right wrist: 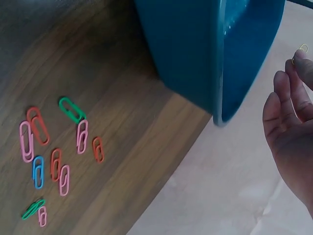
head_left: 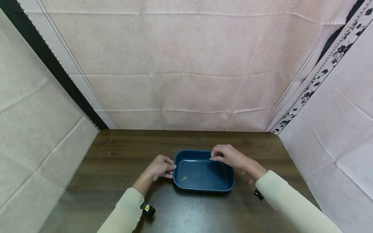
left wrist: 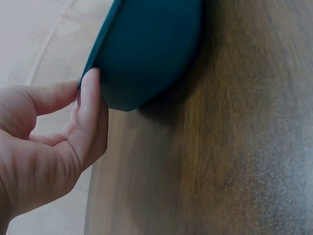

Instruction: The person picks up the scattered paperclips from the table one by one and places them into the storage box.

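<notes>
A blue rectangular tray [head_left: 204,189] rests on the table, and a yellow paper clip [head_left: 184,178] lies inside near its left end. My left hand [head_left: 162,167] pinches the tray's left rim between thumb and fingers, which the left wrist view shows close up at the rim [left wrist: 100,44]. Over the tray's back right part, my right hand [head_left: 228,156] pinches a second yellow paper clip [head_left: 211,159] between thumb and forefinger. In the right wrist view this clip [right wrist: 303,48] sticks out past the fingertips.
Right of the tray, several loose paper clips lie on the brown wooden table [head_left: 122,174]: pink [right wrist: 26,142], red [right wrist: 38,126], green [right wrist: 72,109] and blue [right wrist: 38,172]. Pale cloth [head_left: 186,64] hangs behind the table and along both sides.
</notes>
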Action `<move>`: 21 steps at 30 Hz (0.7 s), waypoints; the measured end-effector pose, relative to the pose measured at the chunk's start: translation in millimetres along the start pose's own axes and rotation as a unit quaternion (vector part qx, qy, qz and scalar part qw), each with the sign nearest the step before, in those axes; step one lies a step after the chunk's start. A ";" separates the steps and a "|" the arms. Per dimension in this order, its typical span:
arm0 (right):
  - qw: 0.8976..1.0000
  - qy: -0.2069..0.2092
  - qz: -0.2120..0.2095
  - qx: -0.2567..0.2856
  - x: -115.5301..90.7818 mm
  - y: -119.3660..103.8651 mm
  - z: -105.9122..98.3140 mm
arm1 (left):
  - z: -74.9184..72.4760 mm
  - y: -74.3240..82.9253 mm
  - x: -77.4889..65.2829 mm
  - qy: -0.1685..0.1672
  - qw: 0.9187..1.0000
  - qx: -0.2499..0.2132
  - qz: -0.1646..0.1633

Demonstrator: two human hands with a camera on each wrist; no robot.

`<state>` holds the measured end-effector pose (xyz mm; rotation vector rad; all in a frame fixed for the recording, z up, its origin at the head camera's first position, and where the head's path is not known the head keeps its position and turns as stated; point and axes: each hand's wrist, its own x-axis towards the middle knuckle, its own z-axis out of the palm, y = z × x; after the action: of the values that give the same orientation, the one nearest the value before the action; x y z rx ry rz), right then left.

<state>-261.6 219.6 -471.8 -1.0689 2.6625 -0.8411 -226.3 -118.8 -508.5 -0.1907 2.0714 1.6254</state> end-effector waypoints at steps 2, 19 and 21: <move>1.000 -0.008 -0.005 0.000 3.7 -2.2 3.1 | 0.0 0.0 0.5 -0.001 1.000 0.000 0.000; 0.997 -0.069 -0.020 0.001 34.3 -26.0 22.2 | -1.3 0.8 0.3 -0.006 1.000 -0.006 0.000; 0.997 -0.074 -0.026 -0.003 37.2 -26.5 24.1 | -1.4 0.7 0.5 -0.005 1.000 -0.005 -0.001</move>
<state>-265.2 168.2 -474.8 -1.1589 2.5266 -0.7336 -227.4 -119.8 -507.8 -0.1868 2.0540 1.6336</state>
